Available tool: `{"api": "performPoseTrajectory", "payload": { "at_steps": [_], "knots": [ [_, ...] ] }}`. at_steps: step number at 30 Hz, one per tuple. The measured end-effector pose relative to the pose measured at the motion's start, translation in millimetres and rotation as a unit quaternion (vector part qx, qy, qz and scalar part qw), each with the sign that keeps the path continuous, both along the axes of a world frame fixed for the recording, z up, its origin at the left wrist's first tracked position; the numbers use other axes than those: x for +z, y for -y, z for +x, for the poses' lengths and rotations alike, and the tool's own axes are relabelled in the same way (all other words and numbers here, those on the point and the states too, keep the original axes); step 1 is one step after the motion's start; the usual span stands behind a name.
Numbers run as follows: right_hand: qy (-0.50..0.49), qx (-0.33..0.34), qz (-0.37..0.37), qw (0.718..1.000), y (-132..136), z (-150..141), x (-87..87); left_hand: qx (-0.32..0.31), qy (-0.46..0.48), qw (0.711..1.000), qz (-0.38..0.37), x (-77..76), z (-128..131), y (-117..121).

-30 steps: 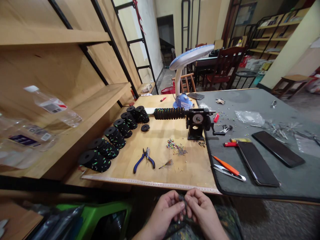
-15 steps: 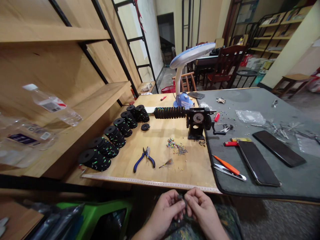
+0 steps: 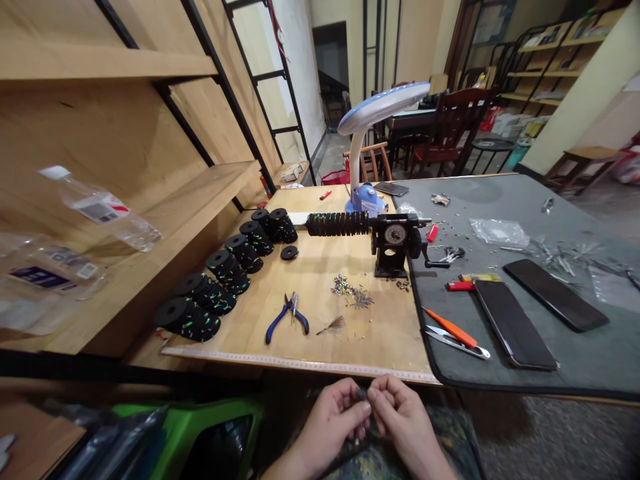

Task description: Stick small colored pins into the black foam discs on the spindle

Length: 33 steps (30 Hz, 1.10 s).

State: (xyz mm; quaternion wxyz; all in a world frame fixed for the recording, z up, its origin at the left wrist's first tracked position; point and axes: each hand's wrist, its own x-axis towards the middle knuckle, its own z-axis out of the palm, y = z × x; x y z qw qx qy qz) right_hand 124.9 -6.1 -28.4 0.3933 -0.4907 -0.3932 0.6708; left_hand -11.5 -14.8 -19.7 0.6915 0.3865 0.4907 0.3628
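Note:
Below the table's front edge, my left hand point(image 3: 336, 417) is closed, its thumb and fingers pinching something small and dark that I cannot make out. Right beside it, my right hand point(image 3: 400, 413) is closed too, with thumb and forefinger pressed together close to the left fingertips. What the right fingers hold, if anything, is hidden. On the wooden table point(image 3: 240, 350) ahead lie blue-handled pliers point(image 3: 287, 319), a small bundle of fine wires point(image 3: 332, 325), a pile of coloured beads point(image 3: 344, 285) and a heap of small grey pins point(image 3: 363, 299).
Black spools point(image 3: 193, 319) line the table's left side. A black hand-cranked winder point(image 3: 393, 243) stands behind the beads, near a blue lamp point(image 3: 365, 197). On the grey mat point(image 3: 480, 227) lie two phones, thread snips point(image 3: 460, 341) and an orange tool point(image 3: 453, 327). Shelves with bottles point(image 3: 105, 210) flank the left.
Both hands stay nearly in place, fingertips still together. The view shifts very slightly; nothing on the table has moved.

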Motion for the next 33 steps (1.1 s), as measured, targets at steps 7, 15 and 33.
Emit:
{"api": "performPoseTrajectory", "payload": {
  "at_steps": [7,15,33],
  "knots": [
    [0.004,-0.006,0.002,1.000,0.8,0.5,-7.4,0.025,-0.017,1.000,0.004,-2.6,-0.8,1.7],
    [0.014,0.051,-0.036,0.998,5.9,1.9,-4.5,0.065,-0.040,0.997,-0.006,-4.7,-0.1,-1.6],
    [0.011,0.065,-0.078,0.995,4.3,0.9,-11.1,0.031,-0.116,0.989,0.087,-1.3,-1.8,0.5]
  ]
}}
